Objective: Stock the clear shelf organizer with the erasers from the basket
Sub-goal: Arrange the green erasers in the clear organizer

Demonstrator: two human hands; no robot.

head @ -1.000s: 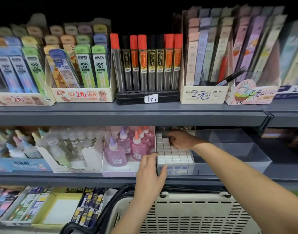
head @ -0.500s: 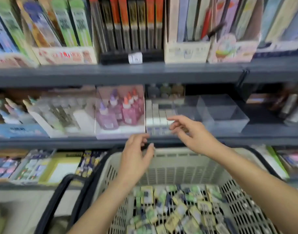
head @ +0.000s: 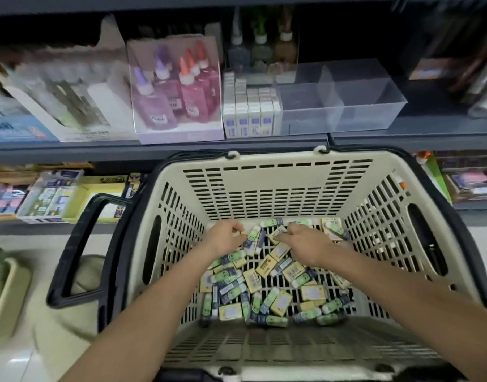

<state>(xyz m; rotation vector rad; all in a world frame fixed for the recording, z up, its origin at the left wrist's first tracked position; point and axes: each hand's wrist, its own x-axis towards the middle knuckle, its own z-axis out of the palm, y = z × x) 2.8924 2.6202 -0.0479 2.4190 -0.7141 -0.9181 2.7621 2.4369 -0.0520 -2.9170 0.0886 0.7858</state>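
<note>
Inside basket, both hands pinch blurry-labelled erasers.

- Your left hand and right hand curl over the erasers; their grip is hidden.
- Labels on the erasers are too small to read.

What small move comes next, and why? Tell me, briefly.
Probably lift the left hand and right hand, each pinching small wrapped erasers, from the beige slatted basket toward the clear plastic shelf organizer, whose middle and right compartments hold nothing.
</note>
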